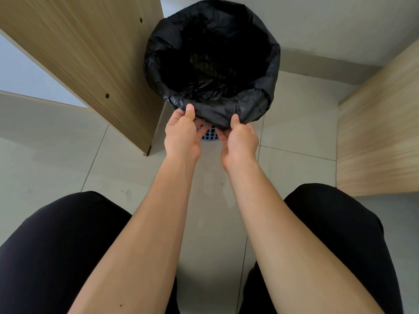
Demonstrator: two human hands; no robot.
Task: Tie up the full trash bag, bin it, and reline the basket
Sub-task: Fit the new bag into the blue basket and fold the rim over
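Note:
A black trash bag [213,55] lines a blue mesh basket [209,133] on the tiled floor; its rim is folded down over the basket's edge, and only a small patch of blue shows below the fold. The bag's inside is dark, with some contents dimly visible. My left hand [182,132] pinches the near folded edge of the bag with thumb on top. My right hand [240,139] grips the same fold a little to the right, thumb on the plastic and fingers under it.
A wooden panel [95,64] stands close on the basket's left. Another wooden surface [381,132] is to the right. A grey wall with skirting [328,64] runs behind. My knees in black trousers [68,245] are in the foreground.

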